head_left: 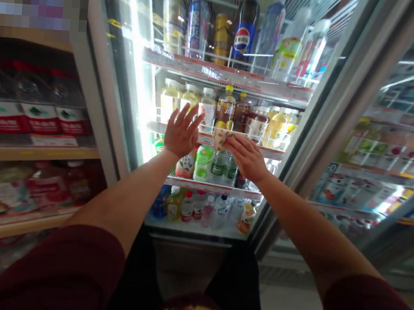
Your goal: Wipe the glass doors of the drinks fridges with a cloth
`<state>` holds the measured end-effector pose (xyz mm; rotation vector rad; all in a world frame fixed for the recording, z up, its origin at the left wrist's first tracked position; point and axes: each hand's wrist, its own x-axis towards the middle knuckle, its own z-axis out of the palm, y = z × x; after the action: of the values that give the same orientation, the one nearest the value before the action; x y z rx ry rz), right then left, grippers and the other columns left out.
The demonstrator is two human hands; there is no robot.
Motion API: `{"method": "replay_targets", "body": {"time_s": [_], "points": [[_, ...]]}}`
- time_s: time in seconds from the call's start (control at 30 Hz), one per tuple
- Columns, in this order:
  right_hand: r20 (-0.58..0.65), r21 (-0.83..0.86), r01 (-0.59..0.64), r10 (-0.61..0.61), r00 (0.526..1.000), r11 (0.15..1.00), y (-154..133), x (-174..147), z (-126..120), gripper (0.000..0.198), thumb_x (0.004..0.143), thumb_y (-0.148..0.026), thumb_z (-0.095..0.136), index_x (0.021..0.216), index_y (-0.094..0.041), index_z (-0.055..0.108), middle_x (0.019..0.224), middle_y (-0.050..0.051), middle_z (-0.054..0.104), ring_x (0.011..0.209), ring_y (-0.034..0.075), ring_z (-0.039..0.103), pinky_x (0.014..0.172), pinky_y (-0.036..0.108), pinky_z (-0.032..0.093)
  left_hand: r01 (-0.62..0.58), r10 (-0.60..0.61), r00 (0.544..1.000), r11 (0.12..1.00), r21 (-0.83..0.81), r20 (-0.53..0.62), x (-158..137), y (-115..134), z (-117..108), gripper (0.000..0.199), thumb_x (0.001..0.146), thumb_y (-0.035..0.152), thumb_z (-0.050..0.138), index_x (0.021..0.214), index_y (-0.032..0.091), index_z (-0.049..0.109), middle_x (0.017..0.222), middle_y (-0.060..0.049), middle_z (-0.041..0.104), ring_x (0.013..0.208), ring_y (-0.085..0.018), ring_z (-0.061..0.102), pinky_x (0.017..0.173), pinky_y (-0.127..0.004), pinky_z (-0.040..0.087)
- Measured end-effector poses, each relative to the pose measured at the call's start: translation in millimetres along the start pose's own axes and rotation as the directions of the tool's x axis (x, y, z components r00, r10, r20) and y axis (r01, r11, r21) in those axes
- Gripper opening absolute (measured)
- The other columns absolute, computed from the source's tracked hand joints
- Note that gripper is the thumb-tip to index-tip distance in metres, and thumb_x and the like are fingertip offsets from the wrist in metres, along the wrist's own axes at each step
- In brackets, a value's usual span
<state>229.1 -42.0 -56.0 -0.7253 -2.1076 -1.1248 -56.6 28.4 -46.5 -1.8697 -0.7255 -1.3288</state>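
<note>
Right now both bare arms reach into an open drinks cooler [201, 231]. The left hand [181, 133] is raised flat with its fingers spread and pointing to about one o'clock, the palm facing the bottles on the second shelf [277, 152]; whether it touches anything cannot be told. The right hand [247, 156] sits just to the three o'clock side of it, fingers curled and pinching a small crumpled cloth [222, 137] against the front rail of that shelf, so the cloth lies between the two hands, at the shelf edge.

That shelf holds a row of upright bottles: pale yellow drinks [169, 99] at the nine o'clock end, a yellow-capped bottle [226, 106] in the middle, a dark brown one [241, 111] beside it, and orange-yellow ones [279, 125] towards three o'clock. Up at twelve o'clock, the top shelf carries tall cans [198, 26] and a dark cola bottle [245, 31] with a round red, white and blue mark. Below the hands, at six o'clock, stands a shelf with a green-and-white bottle [203, 163] and clear green-tinted bottles [219, 166]; lower still is a row of small mixed bottles [208, 210].

Off at nine o'clock, an open wooden rack [38, 152] holds red-labelled bottles [40, 115]. At three o'clock the swung-open glass door [344, 89] stands beside a second cooler [393, 155] filled with blurred drinks
</note>
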Motion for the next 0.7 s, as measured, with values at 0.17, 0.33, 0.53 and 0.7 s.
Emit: {"method": "replay_targets", "body": {"time_s": [0.17, 0.33, 0.53, 0.7], "points": [[-0.036, -0.018, 0.016, -0.017, 0.999, 1.000, 0.3, -2.7, 3.0, 0.051, 0.104, -0.015, 0.047, 0.152, -0.032, 0.050, 0.148, -0.001, 0.061, 0.144, 0.020, 0.052, 0.126, 0.044, 0.042, -0.009, 0.009, 1.000, 1.000, 0.000, 0.004, -0.2, 0.0, -0.3, 0.060, 0.100, 0.024, 0.039, 0.160, 0.031, 0.035, 0.165, -0.004, 0.036, 0.158, -0.024, 0.020, 0.132, -0.055, 0.017], [0.019, 0.038, -0.012, 0.012, 1.000, 0.999, 1.1, -4.7, 4.6, 0.061, 0.104, -0.015, 0.046, 0.160, -0.037, 0.036, 0.152, -0.003, 0.057, 0.148, 0.020, 0.047, 0.131, 0.045, 0.037, 0.004, -0.004, 1.000, 1.000, -0.011, 0.007, -0.6, 0.7, -0.2, 0.058, 0.101, 0.025, 0.038, 0.159, 0.031, 0.037, 0.165, -0.004, 0.037, 0.158, -0.023, 0.020, 0.132, -0.055, 0.016], [0.018, 0.041, -0.025, 0.025, 1.000, 0.999, -1.0, -5.5, 5.6, 0.059, 0.104, -0.015, 0.046, 0.158, -0.036, 0.039, 0.152, -0.003, 0.057, 0.148, 0.021, 0.047, 0.131, 0.047, 0.036, 0.005, -0.005, 1.000, 1.000, 0.028, 0.014, -0.5, 1.8, -0.7, 0.056, 0.102, 0.026, 0.035, 0.158, 0.028, 0.040, 0.165, -0.005, 0.038, 0.158, -0.023, 0.020, 0.132, -0.053, 0.018], [-0.002, 0.047, -0.025, 0.025, 1.000, 0.999, -3.2, -6.4, 5.2, 0.054, 0.104, -0.015, 0.047, 0.155, -0.033, 0.047, 0.151, -0.001, 0.058, 0.147, 0.021, 0.048, 0.129, 0.047, 0.039, -0.004, 0.005, 1.000, 0.999, 0.054, -0.002, -0.6, 0.9, -0.5, 0.056, 0.102, 0.028, 0.035, 0.158, 0.031, 0.039, 0.165, -0.003, 0.038, 0.158, -0.021, 0.020, 0.132, -0.052, 0.020]]}}
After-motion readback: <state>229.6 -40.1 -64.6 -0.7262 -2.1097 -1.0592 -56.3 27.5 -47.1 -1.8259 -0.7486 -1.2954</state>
